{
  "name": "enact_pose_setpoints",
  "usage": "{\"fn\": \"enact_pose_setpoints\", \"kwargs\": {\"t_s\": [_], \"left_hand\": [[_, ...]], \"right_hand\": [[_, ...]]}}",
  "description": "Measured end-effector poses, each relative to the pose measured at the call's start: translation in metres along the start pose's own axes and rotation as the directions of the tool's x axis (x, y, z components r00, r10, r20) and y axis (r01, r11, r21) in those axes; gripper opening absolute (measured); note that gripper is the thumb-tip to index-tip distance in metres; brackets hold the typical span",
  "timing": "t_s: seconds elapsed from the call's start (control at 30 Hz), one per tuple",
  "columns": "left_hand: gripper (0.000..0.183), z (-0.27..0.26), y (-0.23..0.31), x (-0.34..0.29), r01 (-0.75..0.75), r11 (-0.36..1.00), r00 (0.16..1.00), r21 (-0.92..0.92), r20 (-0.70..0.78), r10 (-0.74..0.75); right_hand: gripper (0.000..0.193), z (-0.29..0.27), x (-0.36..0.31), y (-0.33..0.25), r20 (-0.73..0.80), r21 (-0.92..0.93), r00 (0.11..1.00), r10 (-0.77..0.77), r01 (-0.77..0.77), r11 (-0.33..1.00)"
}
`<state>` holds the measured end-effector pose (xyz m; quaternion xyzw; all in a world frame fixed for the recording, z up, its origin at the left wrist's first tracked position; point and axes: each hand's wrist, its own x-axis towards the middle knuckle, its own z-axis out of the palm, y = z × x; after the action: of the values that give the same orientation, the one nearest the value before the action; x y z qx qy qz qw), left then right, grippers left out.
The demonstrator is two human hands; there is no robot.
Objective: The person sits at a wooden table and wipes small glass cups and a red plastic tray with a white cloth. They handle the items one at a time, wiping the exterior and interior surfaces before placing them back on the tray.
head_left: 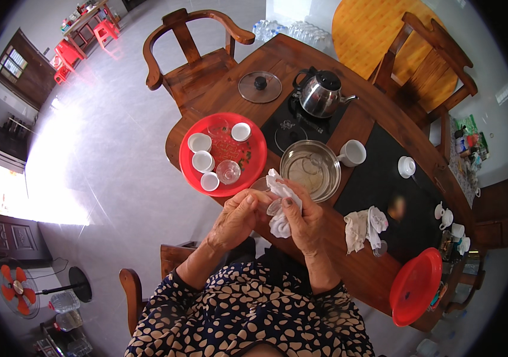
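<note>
In front of my body, above the table's near edge, both hands meet around a small clear glass cup (274,207). My left hand (234,219) is closed at the cup's left side, its fingertips partly hidden. My right hand (305,221) grips a crumpled white cloth (279,228) and presses it against the cup. Just beyond the hands stands a round glass bowl (331,185) with what looks like water in it. To the left lies a round red tray (186,156) bearing several white cups (203,160) and a clear glass cup (228,172).
A steel kettle (320,98) stands on a black hob, near a glass lid (260,87). Right of the bowl is a white mug (354,153). Folded cloths (366,228) and a red basin (416,287) lie further right. Wooden chairs (197,65) surround the table.
</note>
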<state>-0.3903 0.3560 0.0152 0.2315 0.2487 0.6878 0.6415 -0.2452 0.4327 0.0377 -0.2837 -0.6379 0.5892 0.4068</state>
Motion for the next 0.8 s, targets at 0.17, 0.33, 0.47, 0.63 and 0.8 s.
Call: {"fn": "enact_pose_setpoints", "kwargs": {"t_s": [0.17, 0.33, 0.47, 0.63, 0.8], "left_hand": [[0.029, -0.003, -0.013, 0.004, -0.056, 0.998, 0.993, -0.017, -0.108, 0.054], [0.026, -0.006, -0.022, 0.008, -0.128, 0.983, 0.966, -0.13, -0.242, 0.094], [0.022, -0.012, -0.025, 0.008, -0.145, 0.97, 0.955, -0.197, -0.285, 0.085], [0.021, -0.002, -0.029, 0.006, -0.175, 0.962, 0.96, -0.209, -0.251, 0.12], [0.021, 0.004, -0.024, 0.006, -0.194, 0.955, 0.957, -0.223, -0.257, 0.135]], "right_hand": [[0.026, 0.011, -0.005, 0.001, -0.072, -0.082, 0.997, -0.008, 0.002, 0.997], [0.025, 0.017, -0.02, 0.002, -0.071, -0.277, 0.994, -0.081, 0.059, 0.959], [0.037, 0.019, -0.018, -0.008, -0.02, -0.457, 0.928, -0.372, 0.322, 0.829], [0.043, 0.025, -0.003, -0.01, 0.051, -0.597, 0.895, -0.442, 0.383, 0.705], [0.039, 0.03, -0.012, -0.002, 0.026, -0.603, 0.896, -0.443, 0.367, 0.708]]}}
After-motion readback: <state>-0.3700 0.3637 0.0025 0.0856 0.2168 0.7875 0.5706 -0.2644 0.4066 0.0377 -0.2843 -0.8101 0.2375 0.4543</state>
